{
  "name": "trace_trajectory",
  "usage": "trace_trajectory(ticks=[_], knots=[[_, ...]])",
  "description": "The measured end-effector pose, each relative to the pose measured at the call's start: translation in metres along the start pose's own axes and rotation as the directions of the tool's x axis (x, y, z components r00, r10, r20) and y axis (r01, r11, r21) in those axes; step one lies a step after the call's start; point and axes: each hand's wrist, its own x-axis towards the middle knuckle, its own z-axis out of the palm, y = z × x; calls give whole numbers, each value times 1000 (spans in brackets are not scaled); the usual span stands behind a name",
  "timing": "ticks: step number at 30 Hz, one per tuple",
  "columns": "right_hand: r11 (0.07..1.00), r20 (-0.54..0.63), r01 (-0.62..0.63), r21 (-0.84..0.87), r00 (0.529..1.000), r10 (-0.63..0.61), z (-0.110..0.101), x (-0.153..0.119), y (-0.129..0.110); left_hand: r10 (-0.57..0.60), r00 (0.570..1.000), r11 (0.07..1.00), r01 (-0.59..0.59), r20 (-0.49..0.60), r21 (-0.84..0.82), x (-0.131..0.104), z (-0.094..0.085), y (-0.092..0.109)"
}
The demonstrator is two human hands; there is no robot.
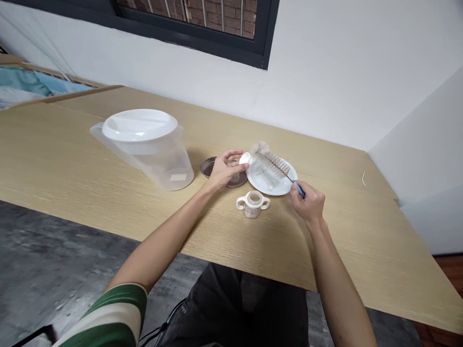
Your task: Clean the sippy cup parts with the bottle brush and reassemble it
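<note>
Between the thumb and fingers of my left hand is a small round white cap. My right hand is wrapped round the blue handle of a bottle brush, whose white bristles point left and end close to the cap. Under the brush lies a white plate with small thin items on it that I cannot make out. A small two-handled bottle stands upright without a lid, nearer to me than the plate. Behind and below my left hand are round metal dishes, partly hidden.
A large translucent pitcher with a white lid stands left of my left hand. A thin white bent piece lies at the right of the wooden table. The wall and a dark window frame rise behind the table.
</note>
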Motion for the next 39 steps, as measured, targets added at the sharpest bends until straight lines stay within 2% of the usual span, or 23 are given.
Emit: trace_trajectory(ticks=[5, 12, 17, 22, 30, 39], knots=[[999, -22, 40, 13, 999, -40, 0, -2, 2, 24, 1000, 999, -24, 9, -31, -1, 0, 0], [999, -63, 37, -11, 997, -37, 3, -7, 6, -13, 1000, 999, 13, -3, -51, -2, -1, -2], [999, -44, 43, -3, 998, -43, 6, -8, 5, -52, 999, 998, 52, 3, -16, -4, 1, 2], [999, -17, 37, -19, 999, -38, 6, -8, 5, -52, 998, 997, 50, -23, -51, -3, 0, 1], [1000, -46, 27, 0, 999, -27, 4, -7, 4, -88, 995, 993, 92, 55, -72, -7, 1, 6], [998, -25, 56, 15, 998, -56, 6, -9, 4, -123, 989, 986, 131, 75, -102, -7, 3, 7]])
